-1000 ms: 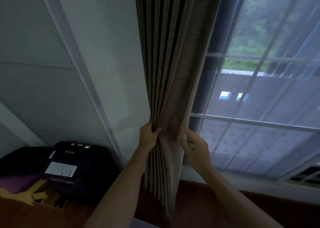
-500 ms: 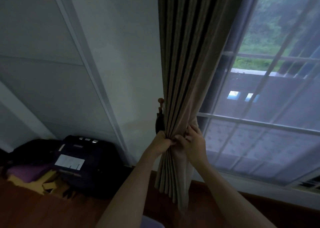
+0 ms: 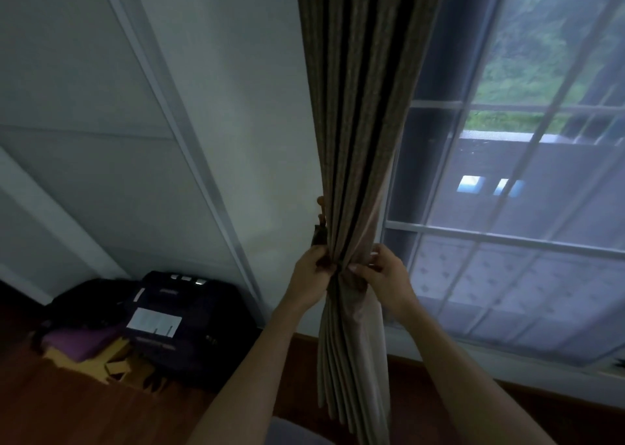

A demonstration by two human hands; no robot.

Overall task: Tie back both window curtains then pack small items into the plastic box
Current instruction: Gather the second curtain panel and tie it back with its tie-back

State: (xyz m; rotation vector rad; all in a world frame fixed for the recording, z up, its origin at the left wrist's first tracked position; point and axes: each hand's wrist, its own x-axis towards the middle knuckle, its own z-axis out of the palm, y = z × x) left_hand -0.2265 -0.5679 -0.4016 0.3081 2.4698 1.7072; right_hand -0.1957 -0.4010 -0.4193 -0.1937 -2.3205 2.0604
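Observation:
A brown pleated curtain (image 3: 358,123) hangs gathered into a narrow bundle at the window's left edge. My left hand (image 3: 309,275) pinches the bundle from the left at waist height, and my right hand (image 3: 385,277) grips it from the right; the fingertips nearly meet across the folds. A dark strip, maybe a tie-back (image 3: 319,238), runs from my left hand up to a small wall hook with a brown knob (image 3: 320,202) just left of the curtain. The plastic box and the second curtain are out of sight.
A window (image 3: 507,234) behind a sheer white curtain fills the right side. Dark bags with a white label (image 3: 176,319) lie on the wooden floor at lower left, with purple cloth (image 3: 77,341) and yellow pieces beside them. A white panelled wall is on the left.
My two hands have drawn together and squeezed the curtain into a tight bundle. The view has shifted, so the hook and dark strip left of the curtain now show.

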